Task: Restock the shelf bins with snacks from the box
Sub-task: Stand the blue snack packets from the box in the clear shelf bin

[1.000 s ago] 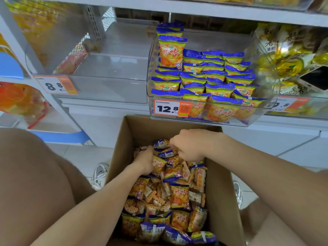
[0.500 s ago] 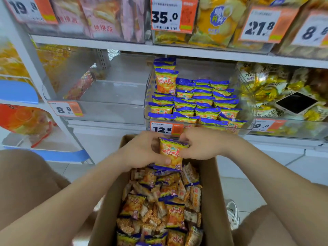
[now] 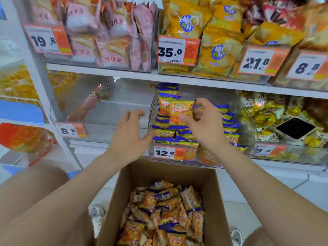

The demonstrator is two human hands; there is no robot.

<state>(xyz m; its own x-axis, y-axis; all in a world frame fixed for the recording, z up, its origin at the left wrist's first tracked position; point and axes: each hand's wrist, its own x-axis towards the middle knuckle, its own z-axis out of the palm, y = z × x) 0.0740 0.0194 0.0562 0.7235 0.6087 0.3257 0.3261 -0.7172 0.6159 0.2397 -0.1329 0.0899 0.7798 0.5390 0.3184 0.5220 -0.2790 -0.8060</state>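
My right grip (image 3: 204, 125) pinches one snack packet (image 3: 181, 110) over the part-filled clear bin (image 3: 150, 150), my left grip (image 3: 129, 137) is spread and empty, and the box (image 3: 218, 201) below holds many more, so I judge much restocking remains.

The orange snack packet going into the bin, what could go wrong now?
1. The right hand pinches the snack packet only at one edge with thumb and fingers, so it might slip and drop toward the box.
2. The bin already looks quite full, and the upright packets at its back left stand right behind the held one; a nudge might topple them.
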